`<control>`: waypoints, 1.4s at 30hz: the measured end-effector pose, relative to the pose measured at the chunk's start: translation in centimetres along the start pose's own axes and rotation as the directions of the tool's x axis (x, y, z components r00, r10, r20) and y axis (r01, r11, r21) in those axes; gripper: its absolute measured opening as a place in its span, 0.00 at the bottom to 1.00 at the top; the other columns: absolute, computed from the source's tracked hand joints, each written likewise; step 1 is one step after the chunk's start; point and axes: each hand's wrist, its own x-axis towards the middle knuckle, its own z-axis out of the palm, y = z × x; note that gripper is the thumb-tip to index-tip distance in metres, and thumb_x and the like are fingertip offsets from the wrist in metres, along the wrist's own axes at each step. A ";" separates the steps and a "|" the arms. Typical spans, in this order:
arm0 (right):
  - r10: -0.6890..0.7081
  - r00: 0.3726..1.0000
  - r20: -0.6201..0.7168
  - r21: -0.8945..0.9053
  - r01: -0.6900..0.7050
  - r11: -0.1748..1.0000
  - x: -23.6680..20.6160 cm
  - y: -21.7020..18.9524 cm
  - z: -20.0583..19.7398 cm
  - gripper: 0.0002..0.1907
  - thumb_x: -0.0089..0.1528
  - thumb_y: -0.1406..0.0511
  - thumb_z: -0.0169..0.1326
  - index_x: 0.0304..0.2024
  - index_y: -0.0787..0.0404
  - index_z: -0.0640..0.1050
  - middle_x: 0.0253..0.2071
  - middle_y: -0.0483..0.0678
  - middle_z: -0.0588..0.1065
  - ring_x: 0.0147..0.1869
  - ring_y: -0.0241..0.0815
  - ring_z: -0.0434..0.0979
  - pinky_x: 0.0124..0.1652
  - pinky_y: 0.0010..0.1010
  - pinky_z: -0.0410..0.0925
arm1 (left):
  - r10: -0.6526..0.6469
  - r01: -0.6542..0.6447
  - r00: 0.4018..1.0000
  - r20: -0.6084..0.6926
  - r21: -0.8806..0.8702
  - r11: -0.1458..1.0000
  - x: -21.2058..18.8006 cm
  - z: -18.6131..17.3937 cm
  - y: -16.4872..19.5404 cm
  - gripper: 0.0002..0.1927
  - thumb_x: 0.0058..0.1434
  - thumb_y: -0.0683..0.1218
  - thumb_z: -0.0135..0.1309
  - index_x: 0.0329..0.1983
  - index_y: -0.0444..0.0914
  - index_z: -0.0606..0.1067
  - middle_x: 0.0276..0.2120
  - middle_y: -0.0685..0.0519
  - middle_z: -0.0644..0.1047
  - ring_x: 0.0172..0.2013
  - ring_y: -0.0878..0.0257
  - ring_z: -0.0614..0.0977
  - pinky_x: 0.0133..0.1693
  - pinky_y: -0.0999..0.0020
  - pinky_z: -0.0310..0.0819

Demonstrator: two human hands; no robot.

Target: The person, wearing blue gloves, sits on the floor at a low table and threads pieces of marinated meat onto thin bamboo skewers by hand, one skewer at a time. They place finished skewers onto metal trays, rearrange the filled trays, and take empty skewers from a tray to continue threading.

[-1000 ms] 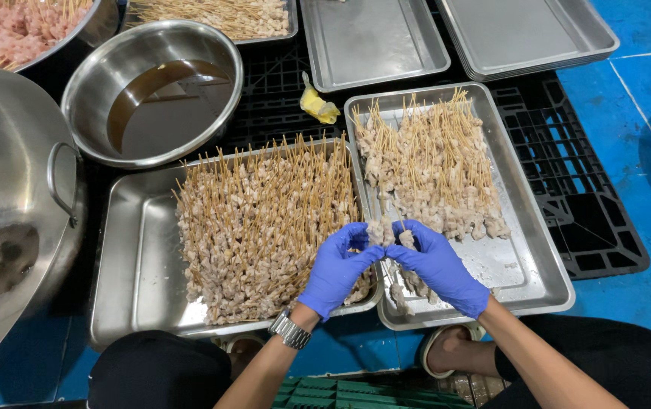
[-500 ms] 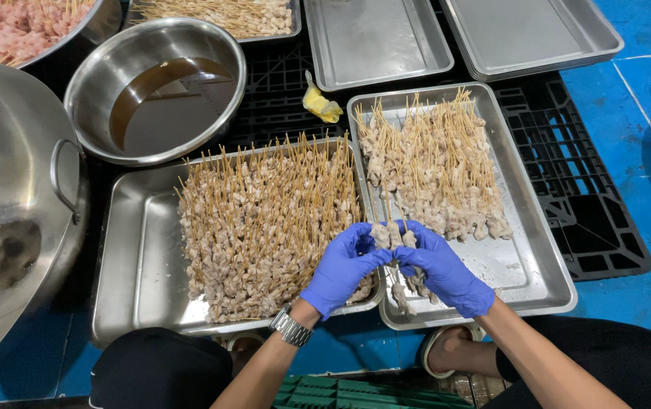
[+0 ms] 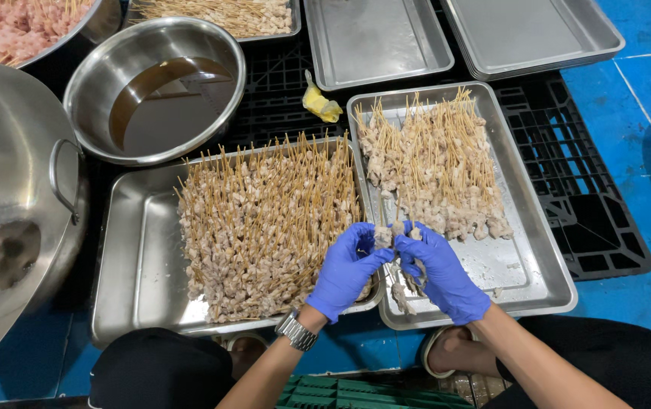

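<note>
Both hands wear blue gloves. My left hand (image 3: pixel 347 270) and my right hand (image 3: pixel 441 271) meet over the near left corner of the right steel tray (image 3: pixel 539 257), pinching pale meat pieces on thin wooden skewers (image 3: pixel 395 236). More skewered meat hangs below my right fingers. That right tray holds a layer of meat skewers (image 3: pixel 435 167) at its far end. The left steel tray (image 3: pixel 130 257) is packed with a heap of meat skewers (image 3: pixel 265 223). A metal watch sits on my left wrist.
A steel bowl of brown liquid (image 3: pixel 155 87) stands behind the left tray, a big steel pot lid (image 3: pixel 7 197) at far left. Empty steel trays (image 3: pixel 378 38) lie at the back. A yellow scrap (image 3: pixel 322 104) rests on the black crate. Blue floor at right.
My hands have stayed at the right tray's near corner, fingers shifting slightly along the skewers as they work the meat pieces. Nothing else has moved.
</note>
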 end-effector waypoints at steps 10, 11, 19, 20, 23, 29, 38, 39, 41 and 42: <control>-0.003 0.992 -0.124 0.090 0.015 0.996 -0.1 0.1 0.4 0.08 0.63 0.66 0.57 0.44 0.60 0.76 0.30 0.39 0.71 0.28 0.28 0.65 0.27 0.20 0.59 | 0.044 -0.040 0.998 -0.046 0.091 0.995 0.3 0.5 -1.0 0.17 0.59 0.41 0.66 0.49 0.37 0.74 0.37 0.59 0.76 0.38 0.72 0.74 0.42 0.76 0.74; -0.022 0.994 -0.110 0.089 0.032 0.996 -0.1 0.0 0.4 0.08 0.63 0.66 0.57 0.43 0.60 0.75 0.29 0.40 0.71 0.28 0.29 0.66 0.27 0.21 0.59 | 0.037 -0.036 0.999 -0.037 0.027 0.999 0.5 0.4 -0.9 0.17 0.59 0.40 0.65 0.50 0.37 0.74 0.38 0.59 0.77 0.38 0.72 0.75 0.43 0.76 0.74; -0.031 0.991 -0.128 -0.004 0.031 1.000 -0.4 -0.9 1.1 0.07 0.64 0.64 0.55 0.43 0.55 0.74 0.33 0.41 0.74 0.31 0.29 0.69 0.29 0.21 0.63 | 0.037 -0.037 0.999 -0.017 0.016 0.999 0.4 -0.6 -0.9 0.17 0.63 0.38 0.62 0.54 0.33 0.75 0.42 0.54 0.80 0.42 0.70 0.79 0.47 0.73 0.76; -0.023 0.989 -0.147 0.007 0.024 1.000 -0.4 -0.9 1.1 0.07 0.63 0.63 0.55 0.43 0.54 0.73 0.34 0.41 0.75 0.33 0.29 0.71 0.30 0.21 0.63 | 0.038 -0.038 0.999 -0.012 0.005 0.999 0.5 -0.6 -1.0 0.18 0.63 0.38 0.62 0.55 0.33 0.74 0.43 0.54 0.80 0.42 0.70 0.78 0.47 0.73 0.76; 0.036 0.974 -0.224 0.046 -0.026 0.999 -0.2 -0.9 0.8 0.09 0.63 0.60 0.54 0.44 0.54 0.73 0.35 0.40 0.74 0.33 0.30 0.70 0.29 0.26 0.64 | -0.013 0.016 1.000 0.024 -0.121 0.992 0.7 -0.5 -0.7 0.21 0.62 0.39 0.61 0.58 0.33 0.73 0.45 0.55 0.80 0.44 0.70 0.80 0.48 0.74 0.76; -0.140 0.986 -0.090 -0.137 0.127 0.983 0.5 -0.4 -0.2 0.19 0.65 0.59 0.56 0.55 0.61 0.76 0.37 0.43 0.73 0.40 0.30 0.72 0.39 0.20 0.67 | 0.083 -0.079 0.997 -0.003 0.287 0.955 -0.2 0.3 1.1 0.29 0.58 0.44 0.66 0.61 0.35 0.70 0.42 0.55 0.82 0.38 0.72 0.82 0.42 0.75 0.78; -0.040 0.998 0.043 -0.296 0.051 0.954 0.3 -1.1 -0.9 0.15 0.63 0.60 0.58 0.47 0.62 0.74 0.35 0.47 0.76 0.35 0.34 0.75 0.34 0.25 0.69 | 0.101 -0.143 0.986 0.130 0.368 0.919 -1.1 1.9 3.2 0.31 0.58 0.45 0.67 0.63 0.36 0.72 0.43 0.49 0.76 0.37 0.66 0.85 0.40 0.73 0.81; -0.008 0.998 0.070 -0.303 0.029 0.953 0.4 -1.3 -1.3 0.15 0.62 0.60 0.58 0.47 0.60 0.74 0.33 0.47 0.76 0.34 0.36 0.75 0.33 0.26 0.69 | 0.137 -0.183 0.974 0.178 0.269 0.946 -1.2 1.8 3.3 0.30 0.60 0.44 0.64 0.66 0.36 0.71 0.49 0.48 0.75 0.41 0.66 0.88 0.42 0.73 0.83; 0.006 1.000 -0.021 -0.338 -0.012 0.941 0.7 -1.1 -2.1 0.14 0.62 0.59 0.56 0.45 0.61 0.76 0.35 0.44 0.77 0.35 0.33 0.74 0.31 0.27 0.67 | 0.108 -0.151 0.972 0.207 0.201 0.968 -1.1 1.9 3.3 0.32 0.60 0.45 0.63 0.67 0.35 0.67 0.54 0.48 0.75 0.42 0.66 0.86 0.44 0.73 0.82; 0.014 0.998 -0.067 -0.354 -0.037 0.934 0.9 -0.9 -2.8 0.14 0.62 0.59 0.55 0.45 0.61 0.76 0.36 0.42 0.77 0.36 0.32 0.73 0.31 0.27 0.66 | 0.093 -0.131 0.971 0.220 0.167 0.977 -1.1 1.9 3.2 0.33 0.60 0.46 0.62 0.67 0.35 0.65 0.56 0.47 0.75 0.43 0.66 0.86 0.45 0.73 0.82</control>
